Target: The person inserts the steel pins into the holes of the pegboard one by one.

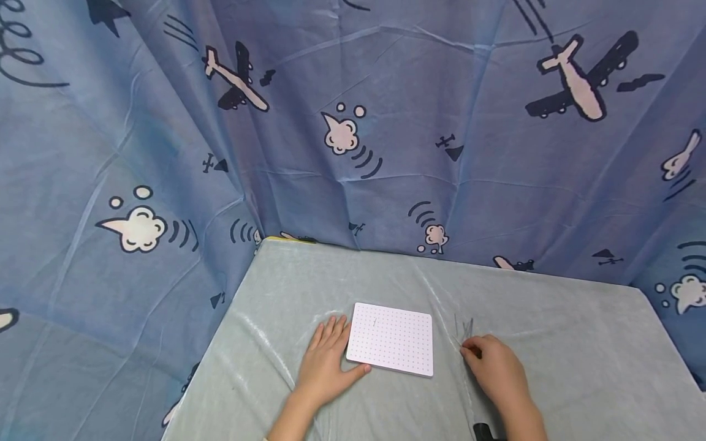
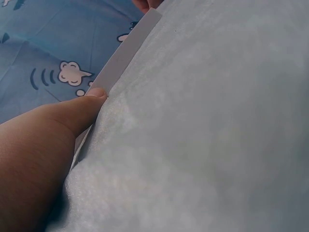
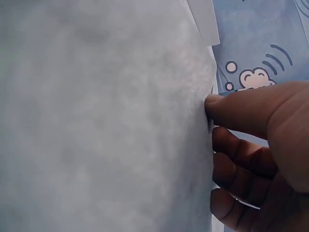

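Observation:
In the head view a white board with a grid of small dots lies flat on the cloth-covered table. A short thin grey piece shows at its upper left. My left hand rests spread around the board's near left corner, fingers along the left side and thumb on the near edge. That thumb touches the board's side wall in the left wrist view. Right of the board, my right hand has curled fingers, thumb and forefinger pinching at the near ends of several thin grey sticks, whose ends the fingertips hide.
A pale grey-green cloth with creases covers the table. Blue curtains printed with planes and clouds hang behind and along the left side. A black object shows at the bottom edge beside the right forearm.

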